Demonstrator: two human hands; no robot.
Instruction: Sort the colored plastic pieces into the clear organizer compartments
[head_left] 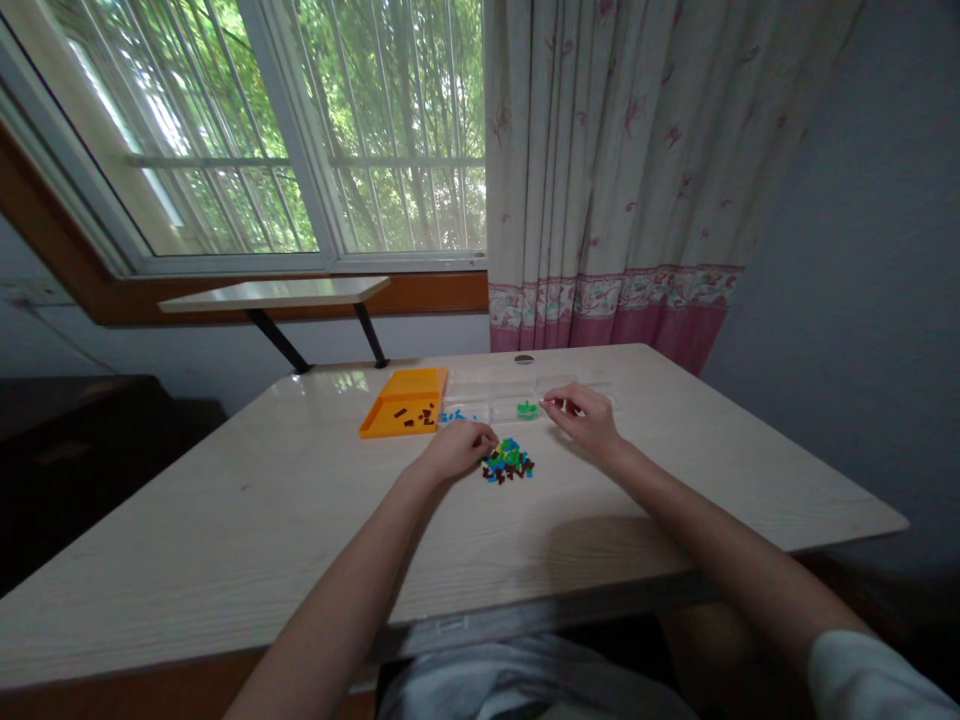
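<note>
My left hand [459, 447] is at the left side of a heap of small blue, green and dark brown plastic pieces [508, 462]. Its fingers are curled together against the heap, and anything between them is too small to make out. Farther right, my right hand [583, 415] is held in a pinch beside some green pieces [527, 410] lying in a clear container. What the pinch holds, if anything, does not show. Blue pieces [456, 416] lie in another clear section behind my left hand. An open orange case [382, 430] contains several dark brown pieces [424, 416].
The pale wooden table [300, 530] extends to both sides, its front edge close to my body. A small raised shelf [277, 293] on black legs stands at the back left. Behind the table are a barred window [405, 130] and a patterned curtain [600, 180].
</note>
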